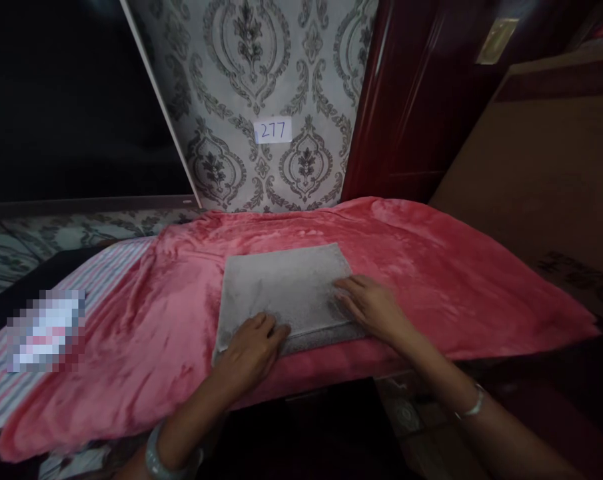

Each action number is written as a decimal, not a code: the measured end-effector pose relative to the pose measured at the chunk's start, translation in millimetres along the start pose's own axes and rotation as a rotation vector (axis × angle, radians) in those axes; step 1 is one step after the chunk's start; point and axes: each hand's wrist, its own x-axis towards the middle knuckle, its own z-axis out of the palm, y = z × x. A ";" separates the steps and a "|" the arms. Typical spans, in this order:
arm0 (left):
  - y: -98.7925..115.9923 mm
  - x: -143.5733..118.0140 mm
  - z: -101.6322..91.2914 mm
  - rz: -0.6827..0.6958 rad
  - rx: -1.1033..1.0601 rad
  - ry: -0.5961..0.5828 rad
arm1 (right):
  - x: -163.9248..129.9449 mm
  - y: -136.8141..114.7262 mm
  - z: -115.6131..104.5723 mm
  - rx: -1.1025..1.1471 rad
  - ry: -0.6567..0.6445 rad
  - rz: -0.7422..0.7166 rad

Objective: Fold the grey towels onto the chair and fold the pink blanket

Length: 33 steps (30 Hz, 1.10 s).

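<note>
a folded grey towel (286, 290) is seen at the centre of the frame, laid flat on a pink fleece blanket (431, 267) that is spread over a raised surface; what is under the blanket cannot be made out. the left hand (251, 350) is placed palm down at the towel's lower left corner, with its fingers (274, 330) stretched out flat onto the near edge of the cloth, released rather than clenched, and nothing is grasped by them. the right hand (374, 307) is laid palm down on the towel's lower right part, its fingers (346, 293) spread and pressed flat against the fabric, likewise released and closed around nothing. a pale green bangle (168, 460) is worn on the left wrist at the lower left of the frame, and a thin silver bracelet (474, 403) is worn on the right wrist at the lower right. a striped cloth (106, 263) is seen beside the blanket at the left, with a blurred patch lying over it. patterned grey wallpaper (246, 67) fills the upper centre, and a small white label marked 277 (272, 130) is stuck to it. a dark red door (416, 100) is seen to the upper right, and a brown cardboard box (546, 173) is set just beside the blanket at the right.
</note>
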 end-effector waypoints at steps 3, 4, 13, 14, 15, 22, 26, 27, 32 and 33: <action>4.3 -2.9 7.3 0.008 0.085 0.007 | 31.8 -18.2 16.9 -0.014 -0.033 0.039; 6.0 -5.3 9.1 0.008 0.101 0.016 | 36.1 -24.2 26.6 -0.032 -0.092 0.041; -21.0 12.7 -22.2 -0.113 -0.170 -0.026 | 12.0 -40.3 75.0 -0.078 -0.305 0.028; -31.2 22.1 -23.2 -0.148 -0.153 0.023 | 11.7 -40.3 74.2 -0.078 -0.303 0.029; -40.7 31.1 -21.8 -0.193 -0.114 0.071 | 12.2 -40.3 72.9 -0.077 -0.304 0.031; -50.3 47.8 28.3 -0.359 0.065 -0.063 | 50.8 -17.2 50.7 0.034 -0.415 0.020; -44.2 38.6 42.0 -0.350 0.084 -0.035 | 75.6 5.0 57.7 -0.057 -0.137 0.198; -44.6 37.5 42.8 -0.353 0.084 -0.025 | 75.6 7.9 64.4 -0.101 -0.124 0.240; -48.8 36.0 44.6 -0.355 0.071 0.003 | 56.2 10.3 96.0 -0.185 -0.191 0.272; -49.3 35.7 45.1 -0.356 0.067 0.008 | 53.6 10.3 98.2 -0.189 -0.181 0.267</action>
